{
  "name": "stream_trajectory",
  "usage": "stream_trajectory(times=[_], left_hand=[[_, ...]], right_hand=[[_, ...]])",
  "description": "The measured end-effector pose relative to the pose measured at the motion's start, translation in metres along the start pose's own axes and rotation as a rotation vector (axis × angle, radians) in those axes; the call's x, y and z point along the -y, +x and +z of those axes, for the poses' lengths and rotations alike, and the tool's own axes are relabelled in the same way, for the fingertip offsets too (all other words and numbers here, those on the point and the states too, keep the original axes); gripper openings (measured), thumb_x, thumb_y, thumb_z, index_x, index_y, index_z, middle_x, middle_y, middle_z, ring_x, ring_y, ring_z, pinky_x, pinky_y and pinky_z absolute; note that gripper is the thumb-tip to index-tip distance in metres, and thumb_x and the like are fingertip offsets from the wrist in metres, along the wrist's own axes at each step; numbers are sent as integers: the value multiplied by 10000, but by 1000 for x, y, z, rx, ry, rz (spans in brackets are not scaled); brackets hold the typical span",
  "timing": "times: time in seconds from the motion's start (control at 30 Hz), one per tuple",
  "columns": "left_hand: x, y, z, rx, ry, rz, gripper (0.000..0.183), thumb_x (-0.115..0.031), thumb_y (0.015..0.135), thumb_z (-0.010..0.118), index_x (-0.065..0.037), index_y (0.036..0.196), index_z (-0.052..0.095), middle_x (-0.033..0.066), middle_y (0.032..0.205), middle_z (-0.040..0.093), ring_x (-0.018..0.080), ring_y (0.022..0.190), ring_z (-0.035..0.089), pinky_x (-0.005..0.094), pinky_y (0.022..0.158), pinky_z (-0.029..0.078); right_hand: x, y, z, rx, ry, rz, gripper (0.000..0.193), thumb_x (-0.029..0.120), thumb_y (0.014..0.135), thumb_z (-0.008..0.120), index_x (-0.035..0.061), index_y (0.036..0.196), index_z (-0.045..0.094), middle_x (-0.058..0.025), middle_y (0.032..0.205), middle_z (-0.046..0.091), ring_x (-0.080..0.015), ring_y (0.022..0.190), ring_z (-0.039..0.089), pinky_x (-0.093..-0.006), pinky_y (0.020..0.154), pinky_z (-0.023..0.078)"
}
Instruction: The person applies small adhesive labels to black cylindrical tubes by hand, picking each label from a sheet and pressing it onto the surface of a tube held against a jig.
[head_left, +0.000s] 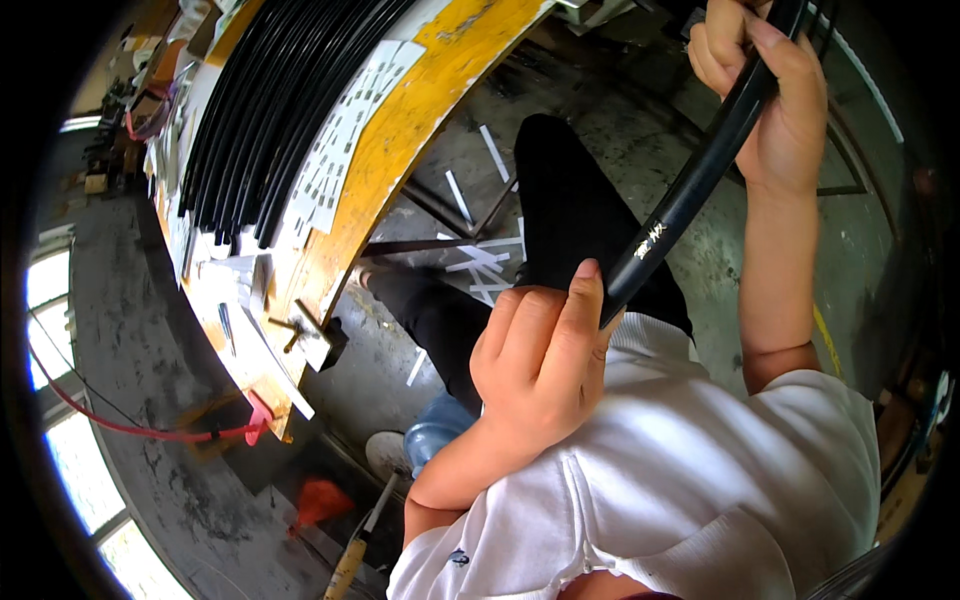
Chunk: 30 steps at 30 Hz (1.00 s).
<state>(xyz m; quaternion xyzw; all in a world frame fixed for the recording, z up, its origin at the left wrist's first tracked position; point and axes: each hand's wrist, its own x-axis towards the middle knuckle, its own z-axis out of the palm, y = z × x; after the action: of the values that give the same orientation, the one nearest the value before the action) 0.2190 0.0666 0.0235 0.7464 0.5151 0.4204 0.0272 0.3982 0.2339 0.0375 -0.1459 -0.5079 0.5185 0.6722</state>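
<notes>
A long black tube [690,185] slants across in front of my white shirt, rising from the middle to the upper right. A small white print mark shows on its lower half. My left hand [540,360] is closed round the lower end, its thumb against the tube's side; that end is hidden in the fingers. Farther up, my right hand [770,90] grips the same tube with fingers curled round it and the thumb across. The tube runs on past the picture's top edge.
To the left, a yellow-edged workbench [420,105] carries a row of black tubes [285,110] and white label sheets [355,130]. A metal clamp [310,335] and a pink-red hose [190,433] are at its near end. White strips [480,262] litter the floor beside a blue water jug [440,425].
</notes>
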Motion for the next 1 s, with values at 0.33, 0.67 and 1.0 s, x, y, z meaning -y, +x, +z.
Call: stream_trajectory(times=[0.33,0.67,1.0], left_hand=[[24,3,19,284,3,-149,258,-60,785,683,-7,1029,615,105,786,559,289,657,515,384,600,419],[50,8,39,365,193,-217,133,-62,793,627,-17,916,605,136,847,586,351,779,536,441,708,429],[29,45,80,491,-237,-364,283,-61,796,647,24,1063,612,173,990,623,324,909,601,370,831,473]], right_hand=[[-13,-27,-140,-570,-1149,301,471,194,796,630,-28,1200,531,-132,892,636,-248,815,620,-336,752,470],[8,-28,-291,-719,-1674,760,708,289,831,635,-87,1374,380,-233,913,680,-364,831,667,-456,708,533],[-51,-22,-229,-749,-861,286,259,153,869,570,22,1078,491,-56,805,542,-157,720,552,-316,675,456]])
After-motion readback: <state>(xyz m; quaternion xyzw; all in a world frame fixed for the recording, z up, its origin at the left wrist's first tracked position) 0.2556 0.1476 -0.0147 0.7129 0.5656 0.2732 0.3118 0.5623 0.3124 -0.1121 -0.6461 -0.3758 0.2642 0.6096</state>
